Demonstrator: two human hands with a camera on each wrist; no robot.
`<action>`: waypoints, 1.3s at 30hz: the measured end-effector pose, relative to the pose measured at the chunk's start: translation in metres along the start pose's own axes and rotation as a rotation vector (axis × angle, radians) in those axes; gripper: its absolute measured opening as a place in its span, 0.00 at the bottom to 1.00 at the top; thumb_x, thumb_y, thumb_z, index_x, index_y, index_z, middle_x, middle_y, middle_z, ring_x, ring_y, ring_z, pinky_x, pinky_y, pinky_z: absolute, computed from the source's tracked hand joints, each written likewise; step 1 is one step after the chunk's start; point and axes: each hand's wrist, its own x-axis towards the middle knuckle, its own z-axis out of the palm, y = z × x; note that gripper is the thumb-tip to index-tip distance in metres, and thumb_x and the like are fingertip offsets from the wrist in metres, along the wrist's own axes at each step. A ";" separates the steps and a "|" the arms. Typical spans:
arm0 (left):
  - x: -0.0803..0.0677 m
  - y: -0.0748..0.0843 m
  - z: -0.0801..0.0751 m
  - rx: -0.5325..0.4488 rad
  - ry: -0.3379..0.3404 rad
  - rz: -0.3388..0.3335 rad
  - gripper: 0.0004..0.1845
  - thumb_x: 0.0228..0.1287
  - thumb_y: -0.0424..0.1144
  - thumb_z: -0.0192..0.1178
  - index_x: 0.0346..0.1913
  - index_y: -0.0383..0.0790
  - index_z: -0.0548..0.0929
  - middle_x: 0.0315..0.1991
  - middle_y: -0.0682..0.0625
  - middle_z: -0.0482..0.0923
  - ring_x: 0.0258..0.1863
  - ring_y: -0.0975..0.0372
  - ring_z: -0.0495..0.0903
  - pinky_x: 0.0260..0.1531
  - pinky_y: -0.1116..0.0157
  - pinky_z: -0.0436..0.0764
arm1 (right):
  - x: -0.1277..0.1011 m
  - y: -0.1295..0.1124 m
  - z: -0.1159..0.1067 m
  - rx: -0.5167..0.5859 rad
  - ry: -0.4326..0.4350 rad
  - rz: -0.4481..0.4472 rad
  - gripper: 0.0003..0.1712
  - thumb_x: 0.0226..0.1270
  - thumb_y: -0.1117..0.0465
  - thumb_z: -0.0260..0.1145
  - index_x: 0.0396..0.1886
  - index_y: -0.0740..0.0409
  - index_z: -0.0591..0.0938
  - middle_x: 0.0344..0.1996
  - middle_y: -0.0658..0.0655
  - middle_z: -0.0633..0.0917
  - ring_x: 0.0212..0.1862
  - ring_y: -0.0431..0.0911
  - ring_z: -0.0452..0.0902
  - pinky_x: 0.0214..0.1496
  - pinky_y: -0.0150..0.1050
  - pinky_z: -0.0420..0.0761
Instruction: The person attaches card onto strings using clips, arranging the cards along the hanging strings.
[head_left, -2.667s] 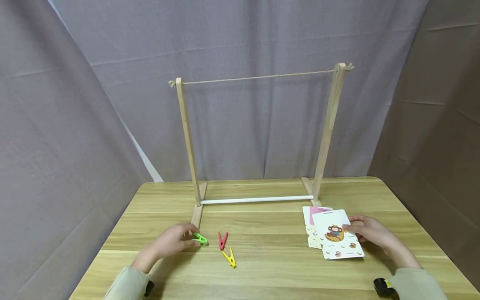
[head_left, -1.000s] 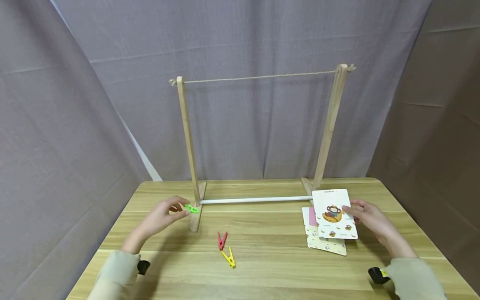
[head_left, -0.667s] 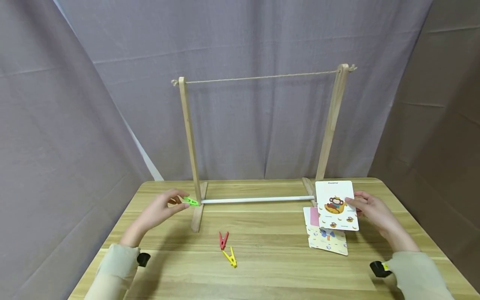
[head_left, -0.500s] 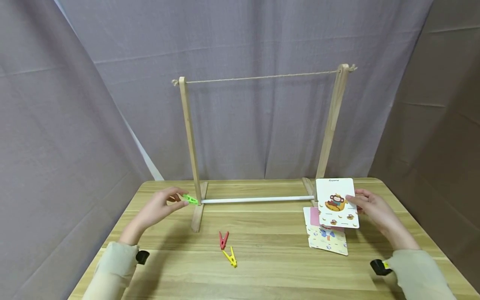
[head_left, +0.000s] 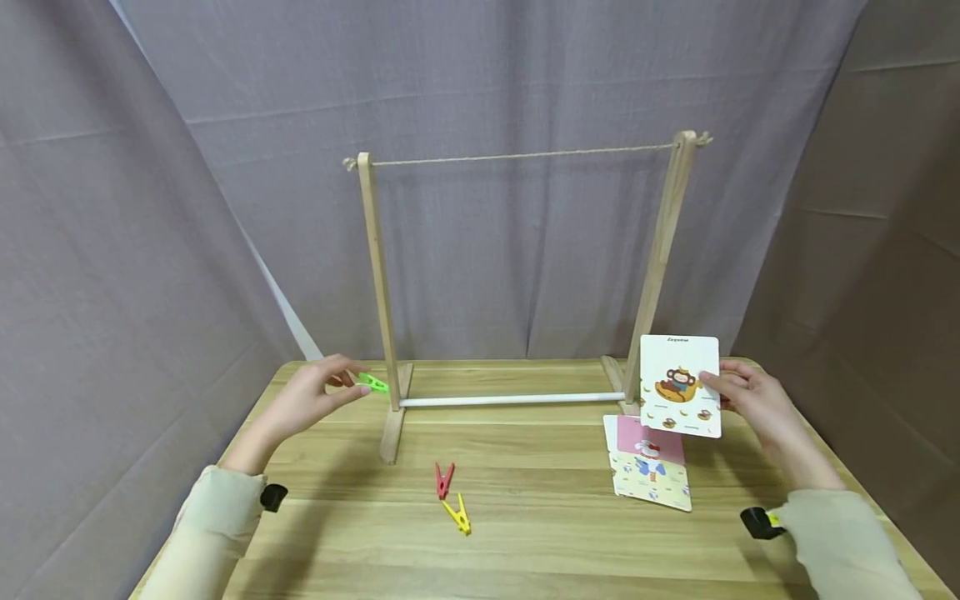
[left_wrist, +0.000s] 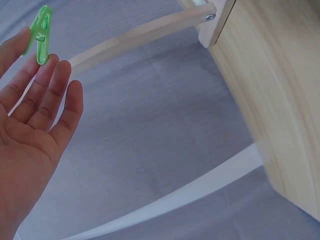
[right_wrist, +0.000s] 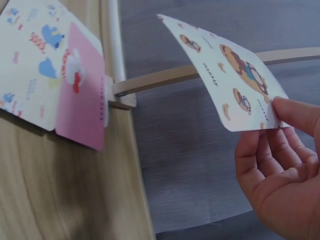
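My left hand (head_left: 307, 400) pinches a green clothespin (left_wrist: 42, 35) between thumb and fingers, in the air beside the left post of a wooden stand (head_left: 378, 283). At the right, my right hand (head_left: 757, 408) holds a white card with a monkey on a banana (head_left: 679, 386) by its right edge, thumb in front, raised over the table. Below that card lie a pink card (right_wrist: 80, 90) and a pale yellow card (head_left: 648, 483), partly overlapping. A red clothespin (head_left: 444, 481) and a yellow clothespin (head_left: 458, 514) lie on the table between the hands.
A thin rope (head_left: 525, 155) is tied between the tops of the stand's two posts. A white rod (head_left: 517, 400) joins them near the base. The wooden table (head_left: 525, 550) ends at a grey curtain (head_left: 465, 258) behind the stand.
Both hands have risen from the table, the left with the green clothespin, the right with the monkey card. More of the pink and yellow cards underneath now shows.
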 end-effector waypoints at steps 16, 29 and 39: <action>0.011 0.010 -0.017 0.035 -0.003 0.012 0.14 0.67 0.44 0.68 0.53 0.48 0.86 0.40 0.58 0.83 0.38 0.65 0.80 0.46 0.56 0.82 | 0.001 -0.019 -0.022 0.084 0.034 -0.022 0.08 0.75 0.55 0.64 0.48 0.45 0.75 0.33 0.34 0.86 0.33 0.33 0.80 0.36 0.25 0.80; 0.013 0.008 -0.031 0.049 0.036 0.033 0.13 0.66 0.39 0.69 0.52 0.43 0.86 0.38 0.55 0.83 0.37 0.65 0.80 0.44 0.58 0.83 | 0.002 -0.039 -0.038 0.359 0.059 -0.073 0.09 0.72 0.62 0.67 0.47 0.50 0.77 0.33 0.40 0.88 0.32 0.34 0.81 0.35 0.25 0.80; 0.025 0.013 -0.038 0.038 0.040 0.044 0.13 0.67 0.40 0.68 0.53 0.42 0.86 0.39 0.55 0.83 0.37 0.63 0.81 0.45 0.55 0.83 | 0.011 -0.065 -0.037 0.446 0.042 -0.116 0.11 0.72 0.64 0.66 0.49 0.54 0.76 0.34 0.43 0.89 0.33 0.35 0.81 0.35 0.26 0.80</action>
